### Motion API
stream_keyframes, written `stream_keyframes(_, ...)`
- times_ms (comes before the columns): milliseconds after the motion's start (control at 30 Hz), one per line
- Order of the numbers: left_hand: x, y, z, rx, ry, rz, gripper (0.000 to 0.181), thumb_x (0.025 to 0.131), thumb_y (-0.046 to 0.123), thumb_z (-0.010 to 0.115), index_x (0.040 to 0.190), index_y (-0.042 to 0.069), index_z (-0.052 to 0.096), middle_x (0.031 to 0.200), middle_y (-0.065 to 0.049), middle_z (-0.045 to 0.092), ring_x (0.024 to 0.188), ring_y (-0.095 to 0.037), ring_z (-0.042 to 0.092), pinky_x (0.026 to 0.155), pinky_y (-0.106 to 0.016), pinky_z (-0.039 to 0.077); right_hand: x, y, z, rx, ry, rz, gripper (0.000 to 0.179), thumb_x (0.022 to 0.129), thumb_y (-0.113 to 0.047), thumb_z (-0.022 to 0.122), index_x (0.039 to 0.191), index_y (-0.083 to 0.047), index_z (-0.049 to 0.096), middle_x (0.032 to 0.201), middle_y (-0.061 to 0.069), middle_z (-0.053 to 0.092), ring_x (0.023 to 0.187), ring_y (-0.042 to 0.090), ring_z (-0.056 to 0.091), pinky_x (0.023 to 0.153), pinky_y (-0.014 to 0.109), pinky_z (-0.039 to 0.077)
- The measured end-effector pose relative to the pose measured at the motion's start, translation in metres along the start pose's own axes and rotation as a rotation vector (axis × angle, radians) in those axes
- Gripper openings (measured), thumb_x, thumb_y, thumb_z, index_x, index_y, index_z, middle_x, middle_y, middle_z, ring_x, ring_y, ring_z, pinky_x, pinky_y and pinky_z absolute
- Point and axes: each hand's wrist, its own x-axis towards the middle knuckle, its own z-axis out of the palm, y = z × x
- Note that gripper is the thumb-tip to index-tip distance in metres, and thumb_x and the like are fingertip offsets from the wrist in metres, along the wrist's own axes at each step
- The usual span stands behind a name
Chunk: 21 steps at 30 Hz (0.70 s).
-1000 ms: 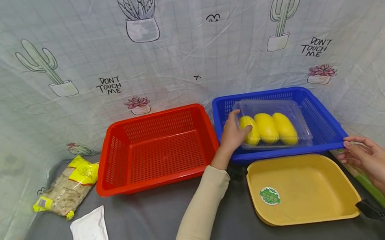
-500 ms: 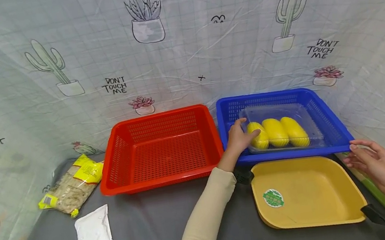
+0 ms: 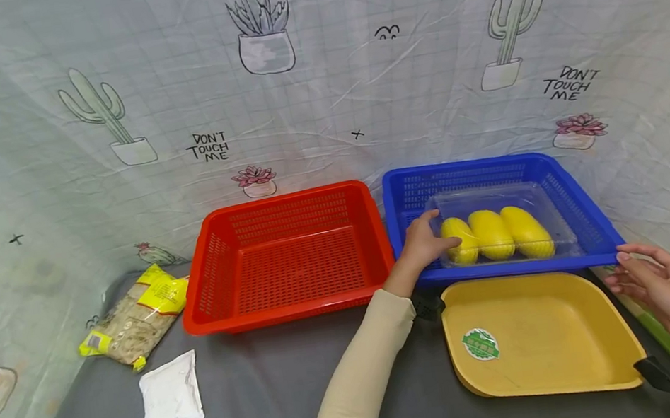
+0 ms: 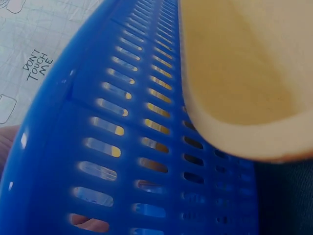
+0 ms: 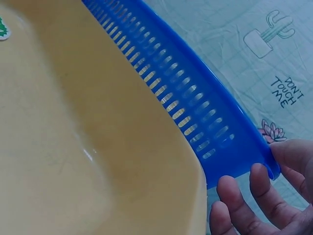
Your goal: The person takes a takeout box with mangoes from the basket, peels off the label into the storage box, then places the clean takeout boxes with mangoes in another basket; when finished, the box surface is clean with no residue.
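A clear plastic box [image 3: 548, 215] with three yellow oval fruits [image 3: 491, 234] lies inside the blue basket [image 3: 578, 203]. My left hand [image 3: 424, 245] reaches over the basket's near left part and holds the left end of the box, thumb over its near side. In the left wrist view, the basket's slotted wall [image 4: 98, 142] hides most of that hand. My right hand [image 3: 666, 280] pinches the near right corner of the blue basket; the right wrist view shows the thumb and forefinger [image 5: 266, 188] at the rim.
A yellow tray [image 3: 553, 342] with a green sticker stands in front of the blue basket. Beside it is a red basket [image 3: 304, 310]. At left lie a yellow-and-clear bag [image 3: 138, 319] and a white packet [image 3: 171, 402]. A patterned curtain [image 3: 309, 113] hangs behind.
The box of fruits has come lower and nearer in the blue basket, the left hand moving with it. The right hand stays at the corner. The head view has turned slightly left.
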Motion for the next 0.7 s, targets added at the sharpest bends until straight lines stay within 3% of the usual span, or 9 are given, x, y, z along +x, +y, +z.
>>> stream_keyframes(233, -0.005, -0.001, 0.002, 0.101, 0.017, 0.100, 0.048, 0.091, 0.017, 0.070, 0.136, 0.010, 0.056, 0.139, -0.007, 0.054, 0.130, -0.024, 0.047, 0.103, -0.035, 0.045, -0.001, 0.001, -0.003, -0.014, -0.032, -0.008, 0.025, 0.100, 0.001, 0.047, 0.112, -0.014, 0.063, 0.081, 0.005, 0.072, 0.072, 0.018, 0.073, 0.062, 0.028, 0.058)
stream_keyframes(367, -0.010, -0.003, -0.001, 0.140, 0.035, 0.144, 0.042, 0.093, 0.019, 0.067, 0.133, 0.010, 0.057, 0.135, -0.007, 0.056, 0.125, -0.022, 0.051, 0.101, -0.033, 0.047, 0.003, 0.001, -0.003, -0.120, -0.021, -0.026, 0.023, 0.100, -0.002, 0.050, 0.112, -0.017, 0.063, 0.081, 0.002, 0.070, 0.071, 0.015, 0.072, 0.061, 0.025, 0.058)
stream_keyframes(467, -0.015, -0.002, -0.005, 0.144, 0.049, 0.173, 0.039, 0.094, 0.020, 0.064, 0.131, 0.010, 0.058, 0.133, -0.007, 0.056, 0.123, -0.022, 0.053, 0.100, -0.032, 0.048, 0.003, -0.002, -0.002, -0.351, 0.026, -0.046, 0.023, 0.099, -0.007, 0.054, 0.113, -0.023, 0.062, 0.084, -0.008, 0.068, 0.071, 0.008, 0.070, 0.058, 0.022, 0.056)
stream_keyframes(567, -0.020, 0.001, -0.014, 0.125, 0.064, 0.225, 0.037, 0.095, 0.019, 0.063, 0.130, 0.008, 0.060, 0.132, -0.008, 0.058, 0.122, -0.023, 0.054, 0.098, -0.032, 0.049, 0.001, -0.006, 0.002, -0.707, 0.104, -0.052, 0.021, 0.099, -0.017, 0.057, 0.117, -0.026, 0.063, 0.097, -0.025, 0.059, 0.080, -0.008, 0.059, 0.059, 0.015, 0.052)
stream_keyframes(633, -0.025, 0.004, -0.022, 0.114, 0.089, 0.266, 0.035, 0.095, 0.017, 0.063, 0.129, 0.007, 0.060, 0.129, -0.009, 0.059, 0.120, -0.023, 0.055, 0.098, -0.031, 0.049, 0.000, -0.011, 0.009, -0.939, 0.155, -0.040, 0.027, 0.099, -0.026, 0.058, 0.125, -0.021, 0.063, 0.118, -0.017, 0.059, 0.104, 0.000, 0.058, 0.077, 0.022, 0.054)
stream_keyframes(700, -0.030, 0.006, -0.032, 0.106, 0.113, 0.306, 0.034, 0.095, 0.016, 0.062, 0.128, 0.007, 0.061, 0.128, -0.009, 0.060, 0.119, -0.023, 0.056, 0.097, -0.030, 0.049, 0.001, -0.016, 0.016, -1.071, 0.170, -0.053, 0.042, 0.099, -0.030, 0.058, 0.133, -0.007, 0.058, 0.141, 0.001, 0.050, 0.129, 0.019, 0.047, 0.097, 0.038, 0.049)
